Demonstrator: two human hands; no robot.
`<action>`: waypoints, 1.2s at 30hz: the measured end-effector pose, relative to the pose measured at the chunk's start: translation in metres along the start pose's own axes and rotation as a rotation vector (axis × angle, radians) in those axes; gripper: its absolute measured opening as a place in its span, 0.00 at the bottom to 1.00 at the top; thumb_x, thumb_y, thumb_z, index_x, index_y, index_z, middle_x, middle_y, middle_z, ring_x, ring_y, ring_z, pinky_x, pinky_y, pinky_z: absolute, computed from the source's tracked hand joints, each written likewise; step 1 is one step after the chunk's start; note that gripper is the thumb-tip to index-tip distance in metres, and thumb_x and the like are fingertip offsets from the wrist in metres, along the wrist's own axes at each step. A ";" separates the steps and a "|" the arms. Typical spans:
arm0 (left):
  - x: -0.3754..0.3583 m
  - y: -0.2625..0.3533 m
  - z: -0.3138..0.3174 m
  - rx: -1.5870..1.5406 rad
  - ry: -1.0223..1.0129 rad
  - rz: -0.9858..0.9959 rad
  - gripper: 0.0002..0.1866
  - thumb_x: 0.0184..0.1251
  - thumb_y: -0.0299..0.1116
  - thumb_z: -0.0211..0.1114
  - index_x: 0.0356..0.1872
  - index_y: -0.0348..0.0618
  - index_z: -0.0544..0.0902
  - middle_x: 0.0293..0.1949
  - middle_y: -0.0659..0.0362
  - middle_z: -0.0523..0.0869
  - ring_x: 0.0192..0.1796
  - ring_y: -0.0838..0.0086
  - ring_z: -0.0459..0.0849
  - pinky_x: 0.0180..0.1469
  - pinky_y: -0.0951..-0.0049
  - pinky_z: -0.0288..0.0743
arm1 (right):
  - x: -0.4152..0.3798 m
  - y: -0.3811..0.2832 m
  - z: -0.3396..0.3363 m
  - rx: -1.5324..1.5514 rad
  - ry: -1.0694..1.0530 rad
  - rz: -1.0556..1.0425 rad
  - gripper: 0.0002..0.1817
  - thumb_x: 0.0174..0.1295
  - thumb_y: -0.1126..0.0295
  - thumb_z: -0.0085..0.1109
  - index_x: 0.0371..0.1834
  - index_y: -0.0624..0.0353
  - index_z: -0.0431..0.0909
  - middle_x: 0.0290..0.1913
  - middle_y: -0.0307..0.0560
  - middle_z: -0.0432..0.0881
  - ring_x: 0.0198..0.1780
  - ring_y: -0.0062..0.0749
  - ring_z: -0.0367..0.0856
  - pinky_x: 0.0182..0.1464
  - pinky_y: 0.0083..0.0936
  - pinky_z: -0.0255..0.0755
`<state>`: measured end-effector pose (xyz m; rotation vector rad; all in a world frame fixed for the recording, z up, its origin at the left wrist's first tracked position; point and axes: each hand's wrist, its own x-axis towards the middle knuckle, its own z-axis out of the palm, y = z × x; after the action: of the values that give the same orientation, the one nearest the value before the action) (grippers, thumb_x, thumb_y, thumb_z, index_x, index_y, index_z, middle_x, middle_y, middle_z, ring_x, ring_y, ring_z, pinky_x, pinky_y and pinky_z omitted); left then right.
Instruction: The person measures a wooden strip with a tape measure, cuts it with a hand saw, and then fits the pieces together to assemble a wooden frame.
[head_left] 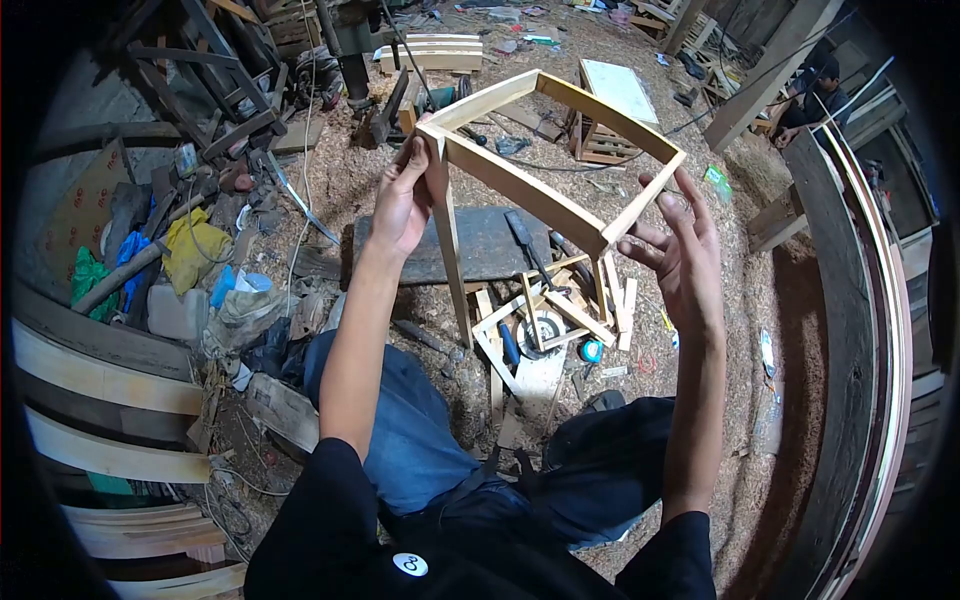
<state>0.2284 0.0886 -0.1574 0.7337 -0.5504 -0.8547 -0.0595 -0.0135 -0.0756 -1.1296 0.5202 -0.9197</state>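
I hold a light wooden frame [520, 185] up in front of me, a square of slats with a leg hanging down from each near corner. My left hand [402, 205] grips the near left corner, where the left leg meets the top. My right hand [683, 255] rests against the right corner with its fingers spread along the slat. Below the frame, on the sawdust floor, lie loose wooden slats [560, 310] and an angle grinder [538, 330].
A dark board [470, 245] lies on the floor ahead. Curved wooden planks [100, 400] stack at the left, and a curved wooden panel [860, 330] stands at the right. A small pallet crate [610, 115] sits beyond. Another person [815, 95] sits at the far right.
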 end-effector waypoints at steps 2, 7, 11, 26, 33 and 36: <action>0.003 -0.008 -0.012 0.003 0.035 -0.068 0.16 0.69 0.42 0.59 0.55 0.53 0.75 0.41 0.66 0.82 0.42 0.78 0.80 0.48 0.75 0.74 | 0.000 0.001 0.000 -0.003 0.021 -0.007 0.34 0.66 0.69 0.54 0.70 0.64 0.47 0.46 0.56 0.76 0.37 0.35 0.84 0.36 0.33 0.85; 0.004 -0.026 -0.010 -0.019 0.058 -0.210 0.13 0.68 0.45 0.60 0.47 0.51 0.78 0.34 0.65 0.81 0.37 0.76 0.80 0.42 0.75 0.74 | 0.008 0.013 -0.011 -0.074 0.112 0.018 0.36 0.65 0.66 0.56 0.71 0.64 0.47 0.50 0.56 0.74 0.38 0.36 0.84 0.37 0.31 0.84; 0.013 -0.051 -0.031 -0.073 0.112 -0.314 0.17 0.66 0.44 0.63 0.52 0.51 0.77 0.47 0.65 0.82 0.51 0.79 0.79 0.52 0.74 0.71 | 0.030 0.031 -0.030 -0.068 0.073 0.127 0.38 0.65 0.64 0.57 0.70 0.67 0.46 0.54 0.59 0.71 0.40 0.41 0.85 0.39 0.34 0.83; 0.016 -0.145 -0.090 0.011 0.359 -0.384 0.23 0.67 0.37 0.62 0.62 0.49 0.71 0.53 0.63 0.80 0.55 0.76 0.77 0.59 0.72 0.69 | 0.067 0.242 -0.114 -0.112 0.362 0.489 0.22 0.68 0.59 0.50 0.58 0.62 0.64 0.52 0.56 0.76 0.30 0.41 0.84 0.24 0.29 0.80; 0.015 -0.169 -0.117 0.111 0.364 -0.319 0.23 0.68 0.46 0.60 0.61 0.52 0.71 0.52 0.65 0.79 0.53 0.74 0.76 0.55 0.69 0.70 | 0.031 0.375 -0.129 -0.858 0.368 0.566 0.15 0.49 0.64 0.62 0.38 0.61 0.84 0.31 0.56 0.85 0.34 0.38 0.85 0.41 0.32 0.78; 0.015 -0.170 -0.125 0.137 0.366 -0.315 0.23 0.68 0.46 0.60 0.61 0.52 0.71 0.53 0.64 0.79 0.54 0.75 0.75 0.57 0.70 0.68 | 0.016 0.380 -0.119 -1.070 0.423 0.434 0.13 0.50 0.64 0.60 0.38 0.52 0.85 0.34 0.56 0.85 0.39 0.48 0.85 0.44 0.37 0.77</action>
<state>0.2425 0.0447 -0.3635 1.0945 -0.1677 -0.9498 -0.0064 -0.0394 -0.4693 -1.6593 1.6603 -0.4545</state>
